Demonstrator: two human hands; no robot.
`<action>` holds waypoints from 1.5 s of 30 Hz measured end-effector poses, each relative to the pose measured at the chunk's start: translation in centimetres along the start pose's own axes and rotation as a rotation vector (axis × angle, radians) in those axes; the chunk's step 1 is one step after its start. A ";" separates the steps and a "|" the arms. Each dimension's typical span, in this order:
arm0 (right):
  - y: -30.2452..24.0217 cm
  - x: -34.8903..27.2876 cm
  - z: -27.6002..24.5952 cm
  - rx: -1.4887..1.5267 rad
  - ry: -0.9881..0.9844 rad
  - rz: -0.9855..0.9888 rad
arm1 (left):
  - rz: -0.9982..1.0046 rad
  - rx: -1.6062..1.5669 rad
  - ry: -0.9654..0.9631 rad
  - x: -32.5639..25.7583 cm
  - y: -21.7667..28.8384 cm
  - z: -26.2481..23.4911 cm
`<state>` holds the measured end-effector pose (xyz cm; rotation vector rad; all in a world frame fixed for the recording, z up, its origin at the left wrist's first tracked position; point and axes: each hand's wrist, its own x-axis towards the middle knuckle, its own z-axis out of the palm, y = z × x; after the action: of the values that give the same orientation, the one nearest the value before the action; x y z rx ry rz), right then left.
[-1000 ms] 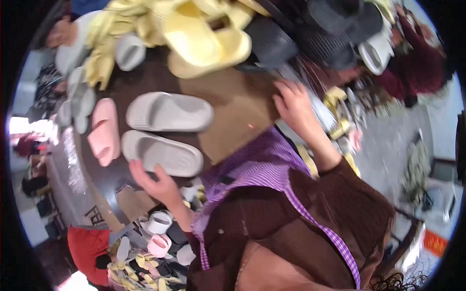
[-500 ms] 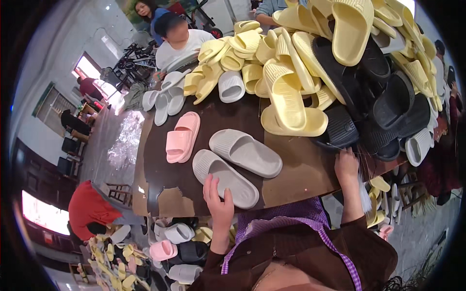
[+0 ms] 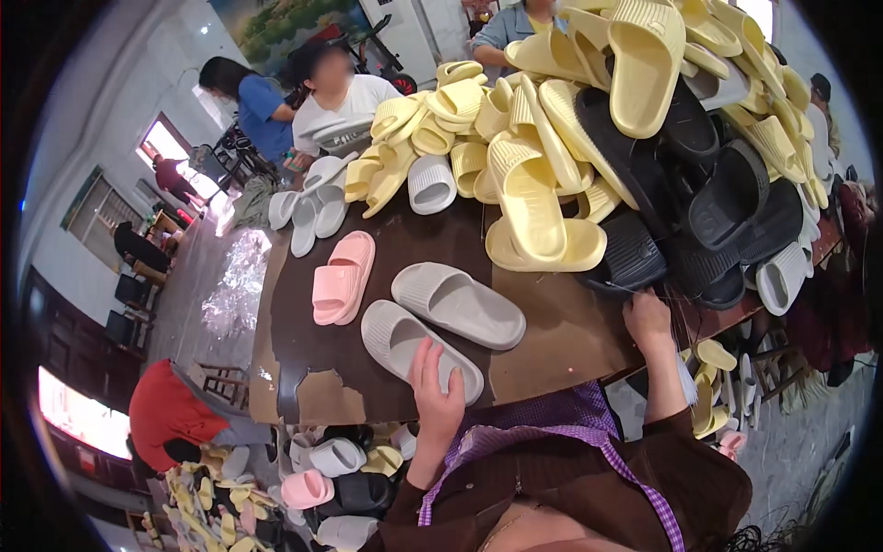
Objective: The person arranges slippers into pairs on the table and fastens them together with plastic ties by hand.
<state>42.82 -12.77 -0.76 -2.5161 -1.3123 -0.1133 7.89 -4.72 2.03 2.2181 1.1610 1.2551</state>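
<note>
Bench (image 3: 299,313), left to right: a pink slipper (image 3: 342,278); a grey slipper (image 3: 386,327), with the left hand (image 3: 437,401) laid on it, grip open; a second grey slipper (image 3: 474,311) just beside; piled yellow slippers (image 3: 532,198); a black slipper (image 3: 627,253) and, near it, the right hand (image 3: 650,322), whose grip state cannot be told

Pale walls (image 3: 101,124), landscape picture (image 3: 276,35) at back, slatted window (image 3: 95,213) left; grey floor (image 3: 184,327), stool (image 3: 223,372), bright opening (image 3: 83,411).

Nearer grey slipper (image 3: 399,340) partly hidden, right hand (image 3: 650,324) grip unclear
</note>
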 end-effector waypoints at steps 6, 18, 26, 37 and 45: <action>-0.8 -1.8 -1.5 0.133 0.110 -0.132 | 0.016 -0.043 -0.017 0.4 1.0 0.5; -3.2 -4.9 -4.2 0.428 0.023 -0.308 | 0.347 -0.391 -0.486 3.3 8.2 9.1; -2.9 -5.7 -4.5 0.576 0.083 -0.361 | 0.327 -0.376 -0.709 3.4 8.7 13.8; -3.6 -5.4 -5.7 0.864 0.007 -0.388 | 0.366 -0.552 -0.524 3.9 7.8 13.7; 0.0 -3.1 -1.2 0.541 0.123 -0.342 | 0.241 -0.440 -0.384 4.3 6.8 11.7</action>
<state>41.07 -15.54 -0.27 -1.8009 -1.4731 0.0150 22.05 -4.37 2.17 2.1629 0.4345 0.9849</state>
